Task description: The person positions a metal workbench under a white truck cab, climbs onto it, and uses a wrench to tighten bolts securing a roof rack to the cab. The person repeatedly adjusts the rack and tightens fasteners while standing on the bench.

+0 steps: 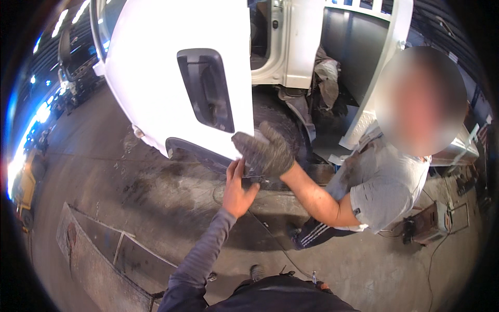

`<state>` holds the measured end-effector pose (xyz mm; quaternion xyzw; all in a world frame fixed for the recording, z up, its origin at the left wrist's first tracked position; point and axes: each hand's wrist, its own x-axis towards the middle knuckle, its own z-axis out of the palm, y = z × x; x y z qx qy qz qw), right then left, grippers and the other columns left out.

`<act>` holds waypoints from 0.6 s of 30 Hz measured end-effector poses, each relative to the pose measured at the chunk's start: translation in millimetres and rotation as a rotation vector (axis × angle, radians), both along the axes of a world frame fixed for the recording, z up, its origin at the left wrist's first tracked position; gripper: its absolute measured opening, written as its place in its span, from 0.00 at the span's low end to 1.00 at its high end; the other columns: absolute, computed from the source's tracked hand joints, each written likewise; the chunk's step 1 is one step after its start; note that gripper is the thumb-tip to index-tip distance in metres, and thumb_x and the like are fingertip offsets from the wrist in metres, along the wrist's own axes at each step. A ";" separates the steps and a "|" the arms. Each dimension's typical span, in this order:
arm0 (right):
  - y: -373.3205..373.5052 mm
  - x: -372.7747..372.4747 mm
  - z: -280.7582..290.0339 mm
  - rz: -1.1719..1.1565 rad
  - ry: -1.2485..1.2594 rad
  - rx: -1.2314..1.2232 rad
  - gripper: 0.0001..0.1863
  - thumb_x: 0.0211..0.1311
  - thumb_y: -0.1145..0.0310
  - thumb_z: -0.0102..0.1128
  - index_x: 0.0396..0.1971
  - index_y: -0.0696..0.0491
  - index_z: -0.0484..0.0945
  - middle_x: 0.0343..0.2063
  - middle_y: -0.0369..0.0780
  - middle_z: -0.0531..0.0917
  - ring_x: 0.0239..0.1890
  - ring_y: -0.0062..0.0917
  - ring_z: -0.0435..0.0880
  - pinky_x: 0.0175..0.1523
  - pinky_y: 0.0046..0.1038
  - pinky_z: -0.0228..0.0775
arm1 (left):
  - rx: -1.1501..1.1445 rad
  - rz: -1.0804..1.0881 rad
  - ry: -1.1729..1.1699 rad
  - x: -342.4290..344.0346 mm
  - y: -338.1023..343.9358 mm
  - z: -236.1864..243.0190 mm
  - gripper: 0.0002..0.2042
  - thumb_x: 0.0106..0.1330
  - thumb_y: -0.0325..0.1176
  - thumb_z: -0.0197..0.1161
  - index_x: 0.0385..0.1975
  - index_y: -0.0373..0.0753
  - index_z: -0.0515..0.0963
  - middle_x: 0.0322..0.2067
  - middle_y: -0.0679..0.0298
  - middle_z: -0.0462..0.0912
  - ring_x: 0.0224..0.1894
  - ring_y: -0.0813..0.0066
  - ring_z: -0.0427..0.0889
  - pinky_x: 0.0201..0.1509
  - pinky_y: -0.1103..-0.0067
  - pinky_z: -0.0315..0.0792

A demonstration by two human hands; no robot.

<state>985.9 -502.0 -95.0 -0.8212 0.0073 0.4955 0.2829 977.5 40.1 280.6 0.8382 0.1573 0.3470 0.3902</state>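
My left hand (239, 193) reaches up from the lower left in a grey sleeve. Its fingers are stretched out, with the thumb apart, and the fingertips meet or nearly meet the lower corner of a white vehicle door (150, 67). Set in that door is a dark grey recessed panel (207, 91). Another person's gloved hand (267, 151) lies at the same lower corner, just above my fingers, and partly hides the edge. I see nothing held in my left hand. My right hand is out of view.
Close on the right stands a co-worker in a grey T-shirt (387, 192). Behind the door are a wheel (278, 117) and a white cab frame (299, 47). A metal trough-like piece (99, 275) lies lower left; a cable (275, 242) crosses the floor. A box-shaped machine (429, 223) stands right.
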 end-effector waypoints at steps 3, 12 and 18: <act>-12.7 -27.8 2.4 -0.043 0.010 -0.056 0.14 0.71 0.62 0.57 0.50 0.53 0.81 0.39 0.46 0.85 0.37 0.35 0.83 0.38 0.36 0.75 | -0.013 -0.120 -0.031 57.7 36.3 -9.9 0.46 0.62 0.30 0.70 0.78 0.34 0.48 0.73 0.47 0.57 0.73 0.51 0.65 0.72 0.62 0.65; -18.8 -107.6 6.0 -0.202 0.023 -0.219 0.18 0.68 0.58 0.60 0.54 0.46 0.83 0.49 0.42 0.86 0.52 0.37 0.84 0.54 0.36 0.78 | -0.330 -0.446 0.186 69.3 27.5 -99.2 0.37 0.67 0.35 0.68 0.73 0.31 0.60 0.68 0.44 0.71 0.67 0.53 0.76 0.69 0.67 0.70; -33.1 -130.3 -47.6 0.228 -0.194 -0.234 0.20 0.69 0.55 0.59 0.56 0.46 0.83 0.51 0.41 0.87 0.54 0.35 0.85 0.56 0.34 0.78 | -0.413 -0.457 0.570 -32.5 35.3 -244.9 0.32 0.67 0.38 0.68 0.69 0.32 0.67 0.62 0.44 0.78 0.62 0.54 0.79 0.67 0.66 0.71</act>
